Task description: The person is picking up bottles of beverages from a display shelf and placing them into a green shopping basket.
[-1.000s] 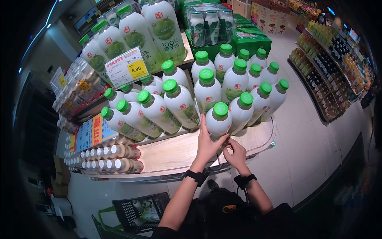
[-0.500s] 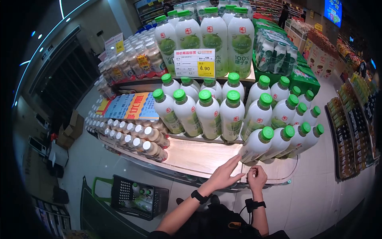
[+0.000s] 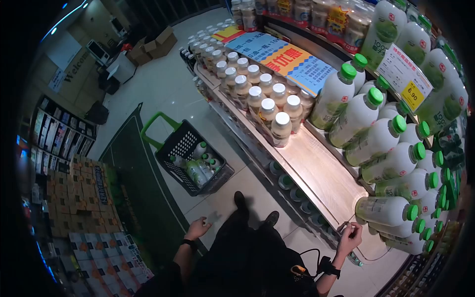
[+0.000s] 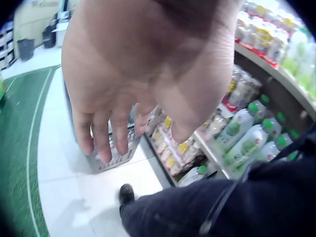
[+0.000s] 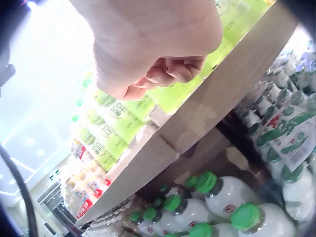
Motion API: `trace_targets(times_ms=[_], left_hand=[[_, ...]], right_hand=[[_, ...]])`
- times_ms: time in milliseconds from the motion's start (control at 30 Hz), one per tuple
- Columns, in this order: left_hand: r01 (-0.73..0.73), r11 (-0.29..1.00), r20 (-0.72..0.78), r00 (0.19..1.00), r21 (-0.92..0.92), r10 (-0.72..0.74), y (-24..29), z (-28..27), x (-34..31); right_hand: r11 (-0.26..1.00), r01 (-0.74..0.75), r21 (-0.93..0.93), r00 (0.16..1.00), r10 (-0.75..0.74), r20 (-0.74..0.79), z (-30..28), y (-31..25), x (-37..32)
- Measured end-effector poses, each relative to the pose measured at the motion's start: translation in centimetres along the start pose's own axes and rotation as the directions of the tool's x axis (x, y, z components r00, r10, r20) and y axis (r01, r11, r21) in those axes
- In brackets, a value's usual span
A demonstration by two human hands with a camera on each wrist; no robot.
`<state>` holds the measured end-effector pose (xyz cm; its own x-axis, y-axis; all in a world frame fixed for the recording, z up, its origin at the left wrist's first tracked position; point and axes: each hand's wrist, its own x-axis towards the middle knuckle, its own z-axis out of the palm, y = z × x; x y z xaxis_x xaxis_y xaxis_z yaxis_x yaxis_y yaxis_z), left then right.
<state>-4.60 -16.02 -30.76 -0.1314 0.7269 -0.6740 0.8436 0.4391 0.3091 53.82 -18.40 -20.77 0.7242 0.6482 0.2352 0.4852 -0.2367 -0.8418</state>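
My left hand (image 3: 199,228) hangs low on the left in the head view, away from the shelf, fingers relaxed and holding nothing. In the left wrist view its spread fingers overlap a grey shopping basket (image 4: 114,165) on the floor. That basket (image 3: 225,179) has a green handle and holds several green-capped bottles (image 3: 197,171). My right hand (image 3: 350,237) is at the front edge of the wooden shelf (image 3: 321,171), close to white coconut-water bottles (image 3: 381,210) with green caps. Its fingers (image 5: 168,74) curl in toward the palm, with nothing visible in them.
Small white-capped bottles (image 3: 282,128) line the left part of the shelf behind a blue and orange sign (image 3: 292,64). A price card (image 3: 405,76) reads 6.90. Green mat (image 3: 143,183) and stacked cartons (image 3: 106,257) lie to the left. More bottles stand on a lower shelf.
The head view has swung left toward the basket. My left hand has left the front coconut-water bottle and dropped to the left. My right hand stays near the shelf edge, fingers still curled.
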Motion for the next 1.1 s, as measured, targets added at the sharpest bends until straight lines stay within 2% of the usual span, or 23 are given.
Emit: trace_targets(times_ms=[67,100,167,200,333,367,400,433,467,500,567,633,667,700,767,800,833,867,900,933,967,1033,1100], left_hand=[[0.178,0.982,0.192,0.968,-0.068,-0.162,-3.8,2.4,-2.1],[0.19,0.978,0.197,0.965,-0.085,-0.17,-6.0,3.7,-2.0],[0.238,0.956,0.316,0.932,-0.17,-0.176,-10.5,7.0,-1.3],[0.267,0.933,0.352,0.92,-0.24,-0.172,-12.1,8.1,-0.6],[0.3,0.897,0.305,0.931,-0.325,-0.201,-11.7,5.5,2.5],[0.226,0.926,0.215,0.963,-0.303,-0.165,-11.1,3.2,3.7],[0.154,0.949,0.129,0.984,-0.275,-0.122,-10.7,1.2,5.3],[0.157,0.945,0.143,0.983,-0.287,-0.12,-11.3,-0.1,7.7],[0.098,0.941,0.051,0.995,-0.324,-0.086,-12.1,-1.6,10.1],[0.038,0.933,-0.043,0.997,-0.359,-0.057,-12.9,-2.9,12.7],[-0.006,0.932,-0.073,0.997,-0.361,-0.022,-14.2,-6.7,17.3],[-0.043,0.932,-0.102,0.995,-0.361,0.006,-15.2,-9.6,22.3],[-0.097,0.932,-0.164,0.986,-0.349,0.041,-15.5,-10.5,24.9],[-0.153,0.933,-0.22,0.972,-0.325,0.082,-15.9,-11.7,27.6],[-0.167,0.933,-0.217,0.971,-0.32,0.1,-15.7,-13.6,32.9],[-0.187,0.937,-0.228,0.966,-0.294,0.121,-15.6,-14.7,35.5],[-0.187,0.938,-0.212,0.969,-0.293,0.127,-15.2,-15.3,38.1],[-0.215,0.953,-0.271,0.95,-0.214,0.154,-14.6,-15.5,40.6],[-0.238,0.963,-0.33,0.926,-0.128,0.185,-13.9,-15.8,43.3],[-0.185,0.968,-0.285,0.949,-0.171,0.131,-12.8,-16.2,45.6],[-0.216,0.966,-0.316,0.935,-0.14,0.163,-11.6,-16.2,48.1],[-0.28,0.957,-0.424,0.878,-0.078,0.222,-9.3,-15.8,53.0],[-0.287,0.956,-0.351,0.903,-0.061,0.249,-7.9,-14.5,58.1]], right_hand=[[0.996,0.019,0.083,0.989,-0.031,0.147,2.2,-1.6,-0.3],[0.994,0.016,0.109,0.973,-0.04,0.228,3.7,-2.9,-0.3],[0.992,0.107,0.063,0.936,-0.122,0.329,6.8,-5.7,0.4],[0.992,0.068,0.105,0.926,-0.102,0.364,8.4,-7.6,0.6],[0.997,0.03,0.077,0.906,-0.06,0.42,14.9,-10.6,1.3],[0.997,0.041,0.068,0.903,-0.066,0.425,16.7,-10.5,1.3],[0.994,0.008,0.107,0.92,-0.049,0.388,18.5,-9.9,1.2],[0.989,-0.022,0.147,0.936,-0.031,0.351,20.3,-9.4,1.2],[0.988,-0.077,0.136,0.953,0.033,0.301,21.8,-8.9,1.2],[0.998,0.012,0.064,0.973,-0.026,0.229,22.8,-8.1,1.6],[0.999,-0.009,0.052,0.994,0.003,0.105,24.0,-7.9,1.7],[0.994,-0.114,0.002,0.994,0.114,0.006,24.8,-7.8,1.7],[0.993,-0.117,0.0,0.99,0.117,-0.078,25.9,-8.3,1.7],[0.995,-0.069,-0.069,0.991,0.061,-0.122,26.1,-6.5,1.7],[0.987,-0.057,-0.15,0.981,0.028,-0.19,28.7,-8.1,0.7],[0.984,-0.064,-0.165,0.98,0.031,-0.196,29.6,-8.7,0.3],[0.923,-0.083,-0.376,0.976,-0.002,-0.219,30.2,-9.2,0.0],[0.817,-0.105,-0.568,0.972,-0.038,-0.234,30.8,-9.7,0.0],[0.87,-0.159,-0.466,0.963,0.033,-0.266,31.7,-9.8,0.2],[0.841,-0.121,-0.527,0.963,-0.028,-0.267,31.6,-8.7,0.4],[0.806,-0.085,-0.586,0.961,-0.088,-0.261,31.0,-7.6,0.7],[0.839,-0.062,-0.541,0.96,-0.099,-0.263,30.2,-6.1,1.1],[0.836,-0.023,-0.549,0.959,-0.137,-0.248,29.8,-4.9,1.8]])
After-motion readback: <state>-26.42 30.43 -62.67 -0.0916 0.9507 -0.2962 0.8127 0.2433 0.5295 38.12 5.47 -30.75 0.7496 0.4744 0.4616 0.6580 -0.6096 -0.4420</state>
